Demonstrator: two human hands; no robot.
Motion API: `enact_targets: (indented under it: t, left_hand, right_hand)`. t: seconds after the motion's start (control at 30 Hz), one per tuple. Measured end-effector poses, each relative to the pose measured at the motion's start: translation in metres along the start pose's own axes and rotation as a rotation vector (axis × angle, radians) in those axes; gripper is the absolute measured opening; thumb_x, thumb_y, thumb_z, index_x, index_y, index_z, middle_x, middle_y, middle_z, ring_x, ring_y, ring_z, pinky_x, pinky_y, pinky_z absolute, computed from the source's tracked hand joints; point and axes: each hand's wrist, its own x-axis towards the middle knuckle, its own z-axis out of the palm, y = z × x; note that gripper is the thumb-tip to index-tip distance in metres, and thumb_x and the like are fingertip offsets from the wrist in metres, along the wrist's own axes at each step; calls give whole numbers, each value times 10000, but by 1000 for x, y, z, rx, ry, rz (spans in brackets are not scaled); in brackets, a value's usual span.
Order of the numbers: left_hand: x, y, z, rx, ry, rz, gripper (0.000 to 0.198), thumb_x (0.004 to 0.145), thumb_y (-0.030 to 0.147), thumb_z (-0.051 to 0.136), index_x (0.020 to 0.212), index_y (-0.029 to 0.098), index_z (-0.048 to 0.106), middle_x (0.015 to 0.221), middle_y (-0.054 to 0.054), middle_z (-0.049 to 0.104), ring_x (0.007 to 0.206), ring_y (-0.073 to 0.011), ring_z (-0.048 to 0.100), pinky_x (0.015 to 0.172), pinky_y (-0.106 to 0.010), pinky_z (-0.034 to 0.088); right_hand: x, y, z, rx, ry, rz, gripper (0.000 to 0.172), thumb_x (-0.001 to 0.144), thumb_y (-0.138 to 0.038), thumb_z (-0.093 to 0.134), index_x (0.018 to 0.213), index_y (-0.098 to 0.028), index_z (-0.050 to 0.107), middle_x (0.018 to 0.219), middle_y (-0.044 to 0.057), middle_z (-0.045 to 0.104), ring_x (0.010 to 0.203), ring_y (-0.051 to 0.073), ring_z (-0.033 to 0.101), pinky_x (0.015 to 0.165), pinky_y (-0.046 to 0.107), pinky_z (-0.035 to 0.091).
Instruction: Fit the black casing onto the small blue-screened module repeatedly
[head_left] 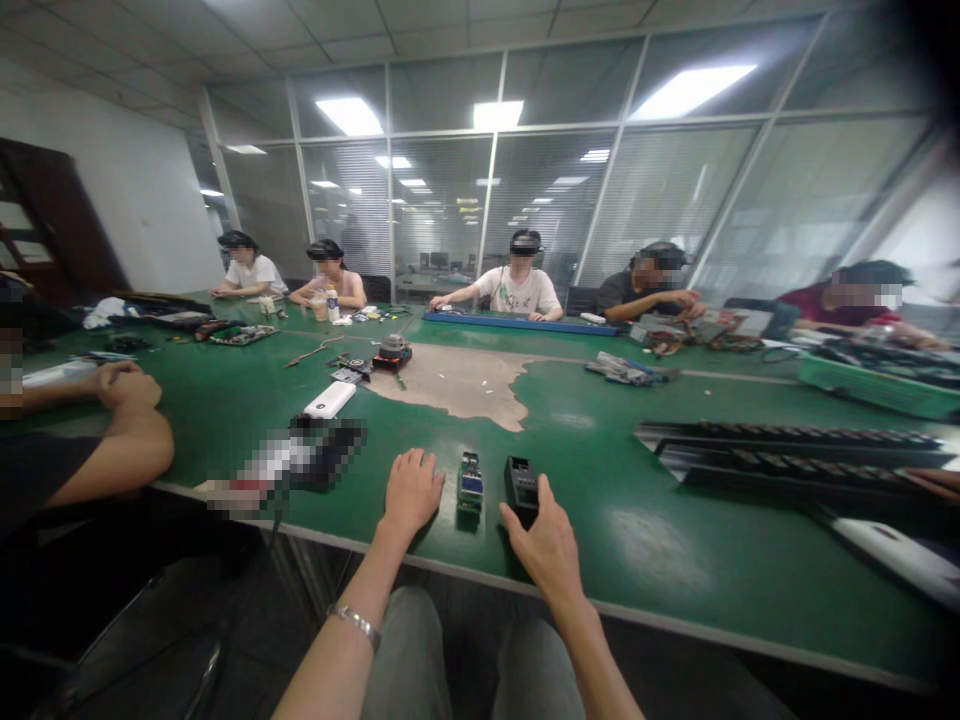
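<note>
Both open: left hand (pixel 411 492) flat beside green module (pixel 470 484), right hand (pixel 547 545) perhaps touching black box (pixel 521 482).

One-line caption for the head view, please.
Seated at a shared green table, left hand rests flat beside a small circuit board; right hand touches a black module.

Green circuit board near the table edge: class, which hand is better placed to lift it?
Left, probably: the left hand lies free beside the green circuit board, while the right hand is on the black device.
</note>
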Motion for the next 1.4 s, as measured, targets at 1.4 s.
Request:
enact_targets:
  t: [1.4]
  left_hand:
    - [-1,-3,1,-25,9,-39,265,916,355,495,1127,216,573,1188,-109,561,1180,-277,469,1025,-467,341]
  right_hand:
    - [17,-96,10,125,-79,-160,590,888,-371,449,1364,-25,406,1266,223,570,1182,283,542,973,396,425]
